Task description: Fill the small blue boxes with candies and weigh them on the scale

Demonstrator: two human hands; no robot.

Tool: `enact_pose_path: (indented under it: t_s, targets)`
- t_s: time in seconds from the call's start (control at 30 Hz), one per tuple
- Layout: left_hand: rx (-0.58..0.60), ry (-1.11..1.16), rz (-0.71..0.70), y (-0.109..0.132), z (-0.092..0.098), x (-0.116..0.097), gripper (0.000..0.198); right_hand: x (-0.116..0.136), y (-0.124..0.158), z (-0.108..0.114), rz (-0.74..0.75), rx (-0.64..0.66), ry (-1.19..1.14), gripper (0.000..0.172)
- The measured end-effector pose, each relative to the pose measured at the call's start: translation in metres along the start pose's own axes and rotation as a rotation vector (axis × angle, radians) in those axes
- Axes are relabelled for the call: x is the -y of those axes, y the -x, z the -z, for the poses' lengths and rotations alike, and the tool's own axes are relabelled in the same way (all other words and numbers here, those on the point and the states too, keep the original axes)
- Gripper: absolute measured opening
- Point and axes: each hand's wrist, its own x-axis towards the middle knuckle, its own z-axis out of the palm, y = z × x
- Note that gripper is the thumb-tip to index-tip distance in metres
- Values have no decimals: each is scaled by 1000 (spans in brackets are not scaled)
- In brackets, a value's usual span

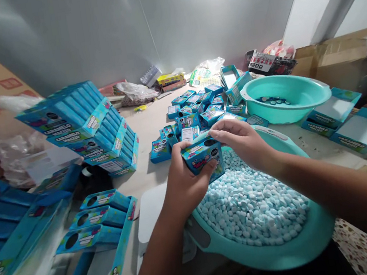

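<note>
Holding a small blue cardboard box (203,155) above the near rim of a wide teal plastic basin (290,250), I have my left hand (183,181) clenched round its lower end, thumb across the printed face. My right hand (244,142) pinches the top edge, fingertips curled over the flap.

As I judge it, the work is partly through. A loose pile of the same little blue boxes (196,108) lies on the pale tabletop (148,133) beyond my hands, and most of them look shut. At my left stands a tall stack of blue display cartons (92,128), their rows filled. Nearer me, an open blue cardboard tray (101,214) has only three little boxes in it, with room to spare. Plenty is left: the basin is heaped with pale blue round candies (252,205), and two shallow blue trays (334,110) at my right sit with bare white floors. A second teal bowl (303,106) farther back holds only a few dark blue discs (273,101).

"CARAMELO MACIZO" reads clearly on the fronts of the stacked cartons and on the rim of the nearest right-hand tray. The box in my grip carries a multicoloured logo and a black seal, both too small to read.
</note>
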Motion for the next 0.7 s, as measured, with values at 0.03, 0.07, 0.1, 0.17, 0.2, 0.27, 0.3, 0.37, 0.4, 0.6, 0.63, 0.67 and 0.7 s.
enact_pose_path:
  t_s: [0.03,0.07,0.1,0.17,0.2,0.27,0.3,0.37,0.4,0.6,0.63,0.67,0.7]
  targets:
    - [-10,15,3,0,0,-1,54,-1,0,0,-33,4,-34,20]
    - [-34,19,-15,0,0,-2,52,-2,-1,0,-67,11,-70,19]
    - [-83,11,-58,1,0,-3,50,-3,-2,1,-100,19,-105,17]
    - [-224,-25,-190,4,-1,-5,50,-7,-5,3,-164,17,-168,18]
    - [-297,-35,-245,5,-2,-5,51,-9,-7,4,-196,5,-197,19]
    - [-346,-23,-273,6,-4,-4,55,-11,-9,6,-255,-34,-249,22]
    - [-308,-7,-243,6,-5,-3,55,-12,-10,6,-272,-57,-269,22]
    - [-163,33,-163,5,-5,0,55,-11,-10,5,-276,-88,-292,22]
    - [-98,46,-138,4,-5,1,55,-10,-9,5,-269,-98,-293,21]
    - [-75,121,-50,-3,1,0,54,-16,-10,8,-245,-64,-173,24]
    - [-61,131,-38,-3,2,0,54,-18,-11,9,-248,-57,-130,25]
    - [-43,144,-30,-4,3,0,54,-19,-12,10,-251,-53,-88,26]
    - [-24,151,-27,-5,4,0,55,-21,-12,11,-253,-54,-49,27]
